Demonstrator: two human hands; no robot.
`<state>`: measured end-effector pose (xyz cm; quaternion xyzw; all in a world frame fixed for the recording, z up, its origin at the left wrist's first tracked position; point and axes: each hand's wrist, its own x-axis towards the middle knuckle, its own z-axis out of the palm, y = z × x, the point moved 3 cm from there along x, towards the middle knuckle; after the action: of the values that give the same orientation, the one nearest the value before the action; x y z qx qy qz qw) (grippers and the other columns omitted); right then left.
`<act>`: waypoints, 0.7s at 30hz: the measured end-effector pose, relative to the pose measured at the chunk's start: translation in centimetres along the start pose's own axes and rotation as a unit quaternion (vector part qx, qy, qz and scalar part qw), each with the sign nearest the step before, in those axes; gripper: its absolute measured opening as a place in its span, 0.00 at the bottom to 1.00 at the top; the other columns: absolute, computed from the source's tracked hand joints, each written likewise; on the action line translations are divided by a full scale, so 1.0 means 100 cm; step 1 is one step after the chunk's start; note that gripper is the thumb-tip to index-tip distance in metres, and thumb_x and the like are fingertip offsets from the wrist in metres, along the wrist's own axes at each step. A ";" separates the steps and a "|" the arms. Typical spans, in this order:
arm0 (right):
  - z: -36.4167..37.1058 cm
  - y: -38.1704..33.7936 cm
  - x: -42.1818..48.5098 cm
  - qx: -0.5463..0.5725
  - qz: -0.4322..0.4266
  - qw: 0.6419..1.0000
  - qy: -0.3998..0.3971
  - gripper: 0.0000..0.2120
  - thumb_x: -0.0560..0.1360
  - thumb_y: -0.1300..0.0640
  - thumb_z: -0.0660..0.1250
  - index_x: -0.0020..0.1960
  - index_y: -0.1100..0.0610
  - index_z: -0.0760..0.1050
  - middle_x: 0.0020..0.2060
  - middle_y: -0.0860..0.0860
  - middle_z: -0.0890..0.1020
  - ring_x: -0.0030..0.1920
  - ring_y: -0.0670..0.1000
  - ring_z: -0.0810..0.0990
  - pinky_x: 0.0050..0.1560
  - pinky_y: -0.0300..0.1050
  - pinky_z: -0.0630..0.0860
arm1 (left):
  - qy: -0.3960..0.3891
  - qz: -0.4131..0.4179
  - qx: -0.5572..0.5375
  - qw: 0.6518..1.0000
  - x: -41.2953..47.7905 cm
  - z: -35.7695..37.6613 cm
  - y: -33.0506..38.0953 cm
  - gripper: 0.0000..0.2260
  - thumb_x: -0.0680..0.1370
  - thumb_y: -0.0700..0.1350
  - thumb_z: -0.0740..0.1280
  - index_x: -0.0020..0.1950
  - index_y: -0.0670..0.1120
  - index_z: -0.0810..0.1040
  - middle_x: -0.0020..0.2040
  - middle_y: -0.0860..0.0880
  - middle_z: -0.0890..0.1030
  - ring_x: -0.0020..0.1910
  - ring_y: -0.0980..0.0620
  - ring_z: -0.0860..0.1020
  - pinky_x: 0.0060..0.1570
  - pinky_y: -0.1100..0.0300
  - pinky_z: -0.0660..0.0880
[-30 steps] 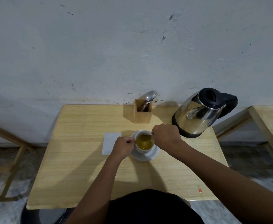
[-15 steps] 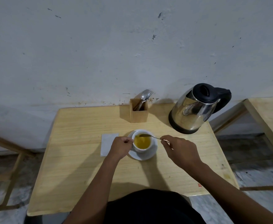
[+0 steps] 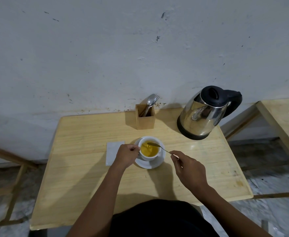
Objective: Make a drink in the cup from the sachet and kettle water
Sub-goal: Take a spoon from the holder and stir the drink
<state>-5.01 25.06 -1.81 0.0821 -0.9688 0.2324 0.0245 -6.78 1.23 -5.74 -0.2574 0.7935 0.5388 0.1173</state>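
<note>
A white cup [image 3: 149,155] full of yellow drink stands on a white saucer [image 3: 159,163] in the middle of the wooden table [image 3: 89,168]. My left hand [image 3: 127,155] is closed on the cup's left side, where the handle is hidden. My right hand [image 3: 189,170] pinches the end of a small spoon [image 3: 156,145], whose bowl hovers over the drink at the cup's far rim. A steel kettle [image 3: 203,115] with a black lid and handle sits at the back right. A white sachet [image 3: 113,153] lies flat left of the cup, partly under my left hand.
A wooden cutlery holder [image 3: 145,118] with a spoon and fork stands at the back against the wall. A second wooden table [image 3: 283,117] is at the far right. The table's front edge is near my body.
My right hand moved from above the cup out to the right and down, drawing the spoon up so its bowl sits over the drink. My left hand stayed on the cup.
</note>
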 end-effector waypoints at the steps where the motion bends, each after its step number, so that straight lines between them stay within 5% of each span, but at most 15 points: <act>1: 0.001 0.000 -0.001 0.004 0.002 1.000 -0.003 0.09 0.79 0.50 0.65 0.57 0.44 0.78 0.32 0.46 0.82 0.33 0.51 0.81 0.30 0.41 0.65 | 0.000 0.000 0.003 1.000 0.000 0.000 0.000 0.10 0.78 0.45 0.66 0.54 0.42 0.83 0.47 0.45 0.84 0.49 0.47 0.82 0.47 0.55 0.77; 21: 0.004 -0.001 -0.001 0.032 0.016 0.999 -0.016 0.09 0.80 0.47 0.62 0.58 0.41 0.77 0.29 0.42 0.77 0.35 0.48 0.81 0.32 0.42 0.65 | 0.008 0.001 0.000 1.000 -0.002 0.001 0.001 0.09 0.77 0.43 0.67 0.52 0.41 0.84 0.44 0.45 0.84 0.46 0.48 0.81 0.39 0.62 0.74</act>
<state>-4.91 24.82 -2.12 0.0709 -0.9624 0.2623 0.0023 -6.68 1.37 -5.56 -0.2612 0.7946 0.5368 0.1105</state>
